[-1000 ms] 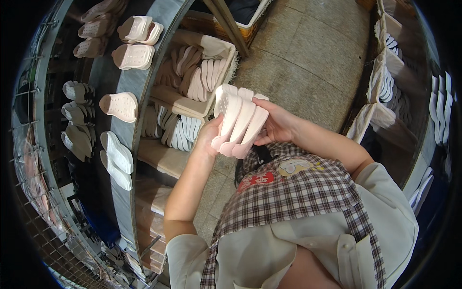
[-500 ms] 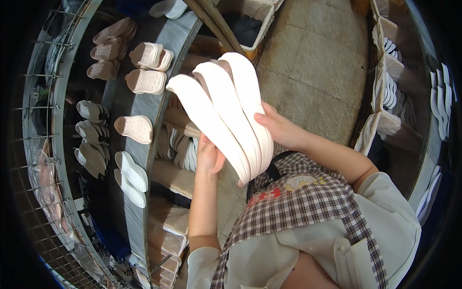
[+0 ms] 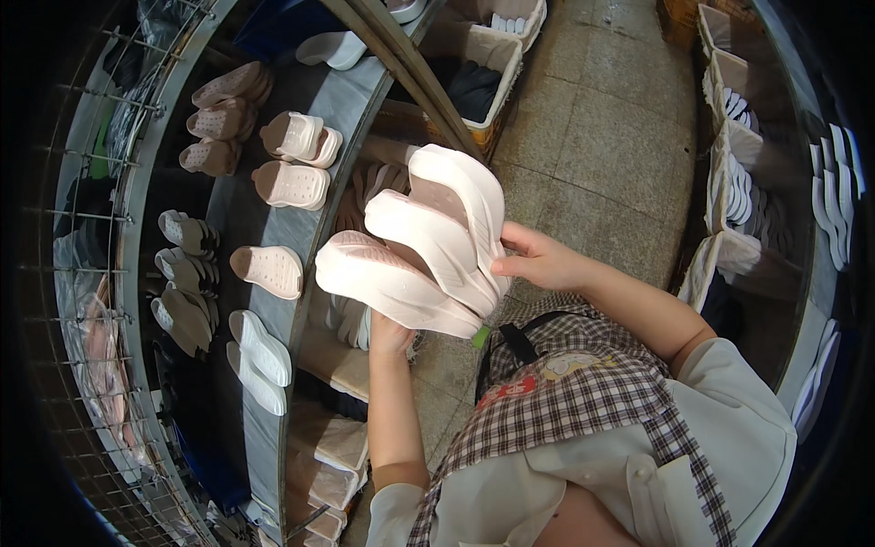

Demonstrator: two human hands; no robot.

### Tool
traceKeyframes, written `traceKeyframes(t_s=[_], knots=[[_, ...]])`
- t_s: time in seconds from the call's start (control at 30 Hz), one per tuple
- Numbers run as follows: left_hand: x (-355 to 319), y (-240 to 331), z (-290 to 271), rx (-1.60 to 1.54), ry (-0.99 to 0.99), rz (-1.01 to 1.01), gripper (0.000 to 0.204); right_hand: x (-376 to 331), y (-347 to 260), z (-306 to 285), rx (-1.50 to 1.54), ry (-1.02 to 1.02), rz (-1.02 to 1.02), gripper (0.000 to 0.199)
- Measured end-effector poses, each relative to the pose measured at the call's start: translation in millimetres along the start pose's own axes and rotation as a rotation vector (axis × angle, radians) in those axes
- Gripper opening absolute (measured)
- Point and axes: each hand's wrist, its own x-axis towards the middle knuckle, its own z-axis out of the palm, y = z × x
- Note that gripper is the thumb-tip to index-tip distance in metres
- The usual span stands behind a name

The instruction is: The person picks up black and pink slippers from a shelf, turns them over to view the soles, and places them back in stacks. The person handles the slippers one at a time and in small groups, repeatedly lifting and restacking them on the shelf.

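Three pale pinkish-white shoe soles [image 3: 428,246] are held in front of me, fanned apart at their upper ends and stacked close at the lower ends. My left hand [image 3: 392,335] grips them from below, its fingers mostly hidden behind the soles. On the right edge of the stack, my right hand [image 3: 538,257] closes its thumb and fingers on the outermost sole. A small green piece [image 3: 481,336] shows at the lower tip of the stack; what it is I cannot make out.
Along the left runs a metal-topped bench [image 3: 267,351] with white soles [image 3: 260,351], a beige sole [image 3: 267,271] and stacked soles [image 3: 296,184]. A bin of dark pieces [image 3: 474,91] stands ahead. Lined bins [image 3: 729,182] border the tiled aisle [image 3: 592,128] on the right.
The soles have tilted, so their hollow inner faces now show, and they are fanned wider. Both hands sit slightly lower in view. The bench has shifted a little right and down.
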Motion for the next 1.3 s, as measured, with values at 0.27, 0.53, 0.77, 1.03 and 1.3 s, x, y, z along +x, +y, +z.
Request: traceKeyframes(t_s=[0.27, 0.53, 0.77, 1.03, 1.3], knots=[[1.2, 1.2, -0.6, 0.034, 0.068, -0.012, 0.040, 7.5, 4.5, -2.9, 0.019, -0.008, -0.075, 0.049], [3.4, 7.3, -5.4, 0.226, -0.016, -0.045, 0.052, 16.1, 1.2, -5.2, 0.087, -0.031, -0.087, 0.048], [5.1, 17.7, 12.2, 0.441, 0.067, 0.065, 0.045, 23.2, -0.1, -14.4, 0.064, -0.049, -0.153, 0.045], [3.8, 34.8, 54.1, 0.373, 0.072, 0.134, 0.030, 25.1, 7.5, -19.7, 0.288, 0.009, -0.045, 0.049], [2.7, 50.2, 77.0, 0.419, -0.001, 0.137, 0.031, 26.5, 16.8, -20.6, 0.545, -0.038, -0.004, 0.056]])
